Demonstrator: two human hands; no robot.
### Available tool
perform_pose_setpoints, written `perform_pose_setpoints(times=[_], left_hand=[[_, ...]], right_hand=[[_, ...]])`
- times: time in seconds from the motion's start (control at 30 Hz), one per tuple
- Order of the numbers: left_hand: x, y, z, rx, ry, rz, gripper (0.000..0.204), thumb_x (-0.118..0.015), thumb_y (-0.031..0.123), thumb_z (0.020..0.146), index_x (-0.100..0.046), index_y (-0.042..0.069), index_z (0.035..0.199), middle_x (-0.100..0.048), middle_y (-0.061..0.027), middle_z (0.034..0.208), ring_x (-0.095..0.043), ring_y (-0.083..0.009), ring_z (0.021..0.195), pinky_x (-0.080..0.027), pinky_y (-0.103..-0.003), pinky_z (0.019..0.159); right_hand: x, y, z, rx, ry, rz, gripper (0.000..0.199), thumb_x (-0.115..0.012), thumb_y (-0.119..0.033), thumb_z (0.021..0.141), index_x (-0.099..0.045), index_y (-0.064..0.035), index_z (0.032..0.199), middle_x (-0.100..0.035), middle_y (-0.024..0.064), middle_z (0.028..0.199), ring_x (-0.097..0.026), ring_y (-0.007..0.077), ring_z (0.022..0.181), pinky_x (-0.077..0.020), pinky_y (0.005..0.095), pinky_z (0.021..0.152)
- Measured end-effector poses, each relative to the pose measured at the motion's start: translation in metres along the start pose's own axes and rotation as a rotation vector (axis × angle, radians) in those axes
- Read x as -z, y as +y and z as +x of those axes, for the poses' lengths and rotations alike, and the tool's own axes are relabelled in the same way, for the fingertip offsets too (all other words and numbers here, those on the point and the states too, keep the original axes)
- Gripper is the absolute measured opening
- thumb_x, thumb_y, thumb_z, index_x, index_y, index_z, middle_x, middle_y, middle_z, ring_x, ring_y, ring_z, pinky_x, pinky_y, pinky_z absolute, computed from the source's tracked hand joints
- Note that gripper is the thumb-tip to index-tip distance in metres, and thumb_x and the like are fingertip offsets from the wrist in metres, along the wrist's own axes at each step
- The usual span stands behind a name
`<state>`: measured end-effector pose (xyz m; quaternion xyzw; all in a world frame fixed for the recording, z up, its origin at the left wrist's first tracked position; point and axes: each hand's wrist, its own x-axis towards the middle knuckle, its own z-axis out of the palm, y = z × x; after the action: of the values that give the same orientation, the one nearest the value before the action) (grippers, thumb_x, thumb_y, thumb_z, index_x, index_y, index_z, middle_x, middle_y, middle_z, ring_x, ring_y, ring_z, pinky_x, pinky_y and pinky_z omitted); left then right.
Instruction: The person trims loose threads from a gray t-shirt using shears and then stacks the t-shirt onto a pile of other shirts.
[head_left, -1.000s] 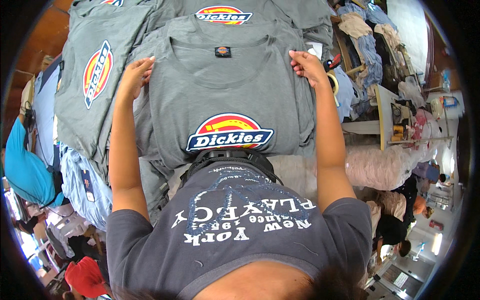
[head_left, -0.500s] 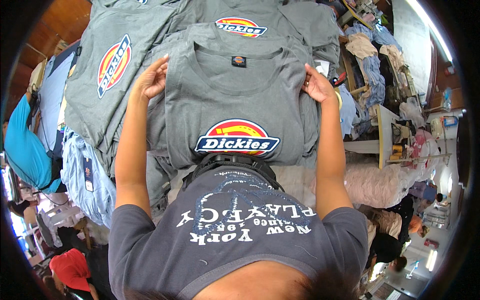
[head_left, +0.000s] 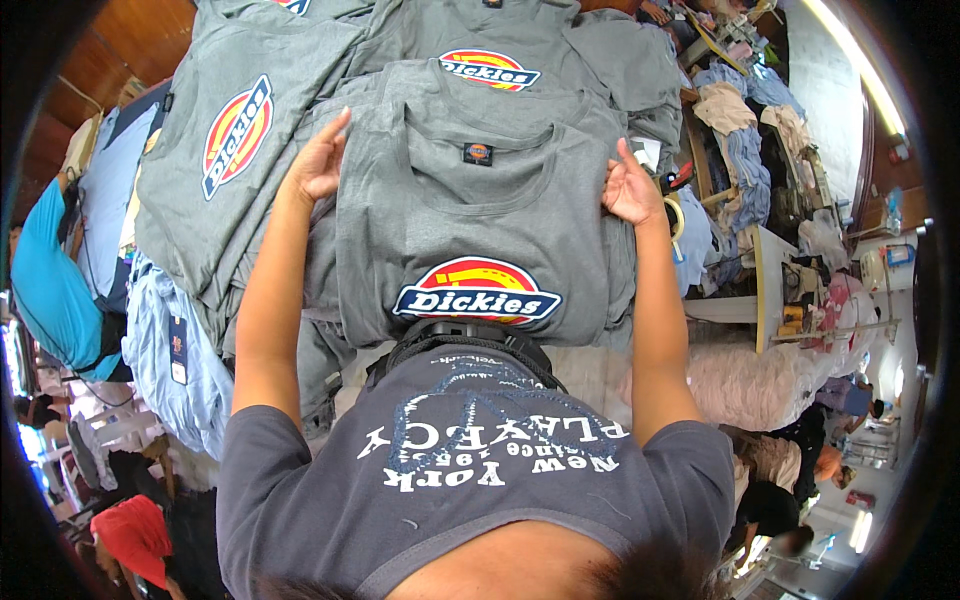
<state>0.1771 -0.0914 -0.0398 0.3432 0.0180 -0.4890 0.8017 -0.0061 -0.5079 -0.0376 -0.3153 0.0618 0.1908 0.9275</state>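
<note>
- The front grey T-shirt [head_left: 480,240] lies flat on top of a spread of like shirts and serves as the landmark; compared with half a second ago it sits nearer the person and fills more of the view, its neck label and chest print both showing.
- Four grey printed T-shirts can be counted: the front one, a second grey T-shirt [head_left: 490,60] just behind it, a third grey T-shirt [head_left: 225,150] to its left, and a fourth grey T-shirt [head_left: 300,8] only partly in view at the far left behind.
- A stack of pale blue garments [head_left: 175,350] hangs left of the front shirt and lower, one hang tag showing on it.
- A person in a turquoise top [head_left: 45,280] stands further left of that stack.
- Two hands are at work, one on each shoulder of the front shirt.
- The left hand [head_left: 318,165] rests at the shirt's left shoulder edge with fingers stretched out wide; earlier it lay a little further from the body.
- The right hand [head_left: 630,190] is at the right shoulder edge, fingers curled narrow and pinching the cloth; it too has come nearer.
</note>
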Motion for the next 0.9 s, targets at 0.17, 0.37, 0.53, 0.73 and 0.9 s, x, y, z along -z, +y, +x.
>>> perform_pose_setpoints(times=[0.17, 0.37, 0.53, 0.73, 0.9], left_hand=[[0.010, 0.021, 0.017, -0.157, -0.126, 0.023, 0.045, -0.051, 0.033, 0.084, -0.050, -0.005, 0.108, -0.055, -0.0174, 0.107, -0.054, -0.0262, 0.099, -0.041, -0.039, 0.089], [0.015, 0.051, 0.012, -0.176, -0.340, -0.206, 0.049, -0.047, 0.036, 0.086, -0.048, -0.008, 0.108, -0.053, -0.0217, 0.109, -0.050, -0.0305, 0.105, -0.037, -0.040, 0.093], [-0.045, 0.026, -0.027, -0.323, -0.383, -0.031, 0.054, -0.040, 0.044, 0.087, -0.049, -0.004, 0.110, -0.053, -0.0191, 0.111, -0.048, -0.0287, 0.108, -0.036, -0.037, 0.094], [-0.115, -0.114, -0.055, -0.725, -0.268, 0.346, 0.073, -0.038, 0.053, 0.084, -0.028, -0.006, 0.127, -0.037, -0.0149, 0.128, -0.033, -0.0231, 0.121, -0.023, -0.032, 0.100], [-0.144, -0.182, -0.081, -0.667, -0.355, 0.635, 0.096, -0.048, 0.065, 0.072, -0.021, -0.008, 0.128, -0.029, -0.0172, 0.131, -0.026, -0.0252, 0.123, -0.017, -0.034, 0.101]], right_hand=[[-0.024, 0.000, 0.041, 0.078, 0.155, -0.066, 0.059, -0.045, -0.044, 0.084, -0.045, 0.0073, 0.112, -0.052, 0.0171, 0.112, -0.052, 0.0252, 0.103, -0.0402, 0.0367, 0.090], [-0.005, -0.039, 0.041, 0.219, 0.159, -0.004, 0.063, -0.040, -0.046, 0.086, -0.040, 0.0089, 0.117, -0.048, 0.0191, 0.117, -0.047, 0.0269, 0.109, -0.0344, 0.0373, 0.095], [-0.070, -0.017, 0.009, 0.346, 0.133, -0.097, 0.074, -0.035, -0.055, 0.084, -0.034, 0.0094, 0.121, -0.042, 0.0189, 0.123, -0.040, 0.0262, 0.115, -0.0286, 0.0365, 0.099], [-0.145, 0.098, -0.014, 0.629, 0.151, -0.594, 0.086, -0.020, -0.065, 0.079, -0.026, 0.0059, 0.127, -0.033, 0.0121, 0.130, -0.029, 0.0205, 0.121, -0.0175, 0.0323, 0.102], [-0.171, 0.182, -0.023, 0.727, 0.044, -0.823, 0.091, -0.023, -0.069, 0.076, -0.032, 0.0092, 0.121, -0.037, 0.0144, 0.124, -0.031, 0.0232, 0.118, -0.0198, 0.0317, 0.099]])
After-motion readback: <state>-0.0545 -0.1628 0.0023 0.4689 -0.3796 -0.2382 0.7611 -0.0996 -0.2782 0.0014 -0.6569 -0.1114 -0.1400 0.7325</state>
